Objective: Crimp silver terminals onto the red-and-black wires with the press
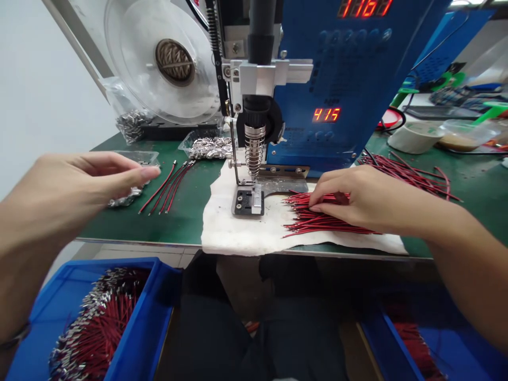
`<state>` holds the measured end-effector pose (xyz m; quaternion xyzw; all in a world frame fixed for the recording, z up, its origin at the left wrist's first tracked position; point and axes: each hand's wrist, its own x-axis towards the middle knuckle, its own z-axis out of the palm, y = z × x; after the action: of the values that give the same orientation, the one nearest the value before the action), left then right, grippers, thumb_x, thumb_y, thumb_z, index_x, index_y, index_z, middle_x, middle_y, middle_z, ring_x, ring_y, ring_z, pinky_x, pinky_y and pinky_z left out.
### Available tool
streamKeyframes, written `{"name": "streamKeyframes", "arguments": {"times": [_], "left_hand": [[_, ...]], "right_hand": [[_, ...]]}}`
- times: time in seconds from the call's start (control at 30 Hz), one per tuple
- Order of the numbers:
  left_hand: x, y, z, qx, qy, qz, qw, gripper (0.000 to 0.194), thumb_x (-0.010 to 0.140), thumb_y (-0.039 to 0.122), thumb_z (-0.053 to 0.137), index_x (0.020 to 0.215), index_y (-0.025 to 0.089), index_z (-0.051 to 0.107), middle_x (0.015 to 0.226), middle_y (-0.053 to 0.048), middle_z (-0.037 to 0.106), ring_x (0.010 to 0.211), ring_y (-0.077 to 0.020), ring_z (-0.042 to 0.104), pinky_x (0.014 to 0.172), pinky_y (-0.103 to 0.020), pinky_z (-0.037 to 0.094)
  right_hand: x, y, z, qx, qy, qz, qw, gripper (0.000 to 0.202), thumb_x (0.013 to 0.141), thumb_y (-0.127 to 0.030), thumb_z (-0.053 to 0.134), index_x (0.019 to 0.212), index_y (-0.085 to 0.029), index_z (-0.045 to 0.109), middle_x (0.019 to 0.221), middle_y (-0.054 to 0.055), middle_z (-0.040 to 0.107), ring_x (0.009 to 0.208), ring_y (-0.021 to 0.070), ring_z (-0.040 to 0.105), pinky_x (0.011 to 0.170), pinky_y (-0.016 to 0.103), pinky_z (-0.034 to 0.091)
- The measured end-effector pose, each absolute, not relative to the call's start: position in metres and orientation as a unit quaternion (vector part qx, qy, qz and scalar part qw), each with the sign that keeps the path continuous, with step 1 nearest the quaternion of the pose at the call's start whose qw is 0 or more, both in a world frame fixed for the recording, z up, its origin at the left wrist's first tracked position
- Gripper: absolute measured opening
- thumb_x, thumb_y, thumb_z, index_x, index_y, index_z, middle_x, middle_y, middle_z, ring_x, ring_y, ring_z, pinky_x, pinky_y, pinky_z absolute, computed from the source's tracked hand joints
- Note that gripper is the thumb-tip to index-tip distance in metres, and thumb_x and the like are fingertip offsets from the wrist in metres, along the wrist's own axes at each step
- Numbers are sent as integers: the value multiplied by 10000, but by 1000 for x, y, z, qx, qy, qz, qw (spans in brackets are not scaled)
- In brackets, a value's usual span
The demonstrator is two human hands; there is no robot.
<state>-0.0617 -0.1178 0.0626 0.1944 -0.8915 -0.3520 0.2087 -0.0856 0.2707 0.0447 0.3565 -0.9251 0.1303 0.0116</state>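
My left hand (91, 180) hovers over a clear tray of small metal parts (127, 198) at the left, thumb and index fingertips together. Whatever may be between them is hidden. My right hand (349, 198) rests on a bundle of red and black wires (329, 225), its fingertips pinched on wire in the pile. The wires lie on a white cloth (222, 233) with their stripped ends toward the left. Between my hands stands a soldering machine (256, 140), its spring-wrapped tip above a small metal fixture (257, 200).
Several wires with metal ends (170, 185) lie on the green table (190, 222). Behind them is a tray of metal terminals (210, 147). A blue bin (153, 307) of finished-looking wires sits lower left; another blue bin (400, 338) is lower right. More wires (416, 177) lie at right.
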Motion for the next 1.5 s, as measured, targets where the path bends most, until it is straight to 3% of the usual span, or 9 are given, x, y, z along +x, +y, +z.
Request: {"name": "streamKeyframes", "arguments": {"times": [0.2, 0.37, 0.47, 0.7, 0.9, 1.07, 1.2, 1.37, 1.5], "left_hand": [[-62, -81, 48, 78, -911, -398, 78, 452, 658, 608, 790, 615, 175, 670, 590, 8, 551, 570, -104, 423, 564, -252, 264], [-67, -64, 38, 77, -920, -384, -19, 604, 737, 663, 663, 491, 174, 408, 495, 30, 317, 494, -81, 232, 519, -271, 137], [-67, -56, 37, 76, -921, -383, -19, 660, 730, 716, 641, 493, 182, 334, 487, 33, 282, 482, -77, 197, 506, -269, 120], [-74, -50, 29, 65, -909, -411, 12, 666, 767, 769, 597, 492, 167, 528, 462, 25, 347, 455, -76, 272, 482, -258, 172], [-76, -51, 25, -11, -867, -492, 71, 427, 820, 520, 704, 562, 180, 700, 575, -39, 619, 503, -105, 450, 557, -276, 332], [-76, -49, 21, 12, -797, -593, 114, 316, 760, 485, 796, 693, 177, 793, 713, -69, 709, 575, -111, 525, 563, -263, 376], [-73, -36, 22, 12, -723, -683, 101, 180, 701, 327, 843, 809, 184, 823, 842, -83, 752, 723, -138, 627, 569, -224, 418], [-72, -10, 19, 3, -622, -767, 156, 129, 716, 235, 818, 837, 191, 808, 859, -68, 748, 801, -140, 664, 555, -200, 416], [-74, 5, 13, 20, -571, -803, 171, 126, 710, 219, 830, 809, 187, 759, 864, -52, 740, 735, -107, 645, 535, -194, 406]], "right_hand": [[-87, 274, 44, 335, -932, 140, 3, 262, 888, -347, 557, 890, -201, 774, 930, 52, 760, 804, 232, 693, 754, 372, 504], [-89, 275, 45, 337, -933, 129, -15, 289, 891, -351, 534, 867, -195, 776, 925, 65, 753, 790, 233, 688, 756, 377, 500], [-91, 275, 45, 346, -932, 106, -32, 275, 897, -335, 525, 895, -215, 773, 950, 53, 746, 812, 230, 683, 758, 368, 491], [-95, 277, 45, 397, -914, 78, -14, 275, 949, -327, 477, 925, -224, 731, 991, 51, 722, 806, 195, 669, 730, 326, 472], [-94, 278, 49, 400, -908, 118, 44, 267, 987, -411, 481, 994, -242, 688, 950, 51, 716, 810, 216, 657, 722, 340, 455], [-97, 270, 55, 397, -906, 145, 25, 248, 1012, -436, 456, 1017, -254, 625, 930, 29, 715, 746, 196, 641, 666, 324, 433], [-96, 260, 66, 432, -883, 184, 27, 200, 1005, -387, 483, 998, -240, 618, 912, 20, 712, 740, 174, 636, 664, 306, 442], [-100, 246, 81, 449, -872, 180, -73, 212, 989, -372, 484, 941, -235, 639, 860, 9, 708, 696, 159, 626, 624, 285, 448], [-113, 236, 79, 442, -871, 177, -118, 247, 987, -391, 471, 917, -207, 621, 824, 18, 668, 654, 141, 567, 595, 265, 421]]}}
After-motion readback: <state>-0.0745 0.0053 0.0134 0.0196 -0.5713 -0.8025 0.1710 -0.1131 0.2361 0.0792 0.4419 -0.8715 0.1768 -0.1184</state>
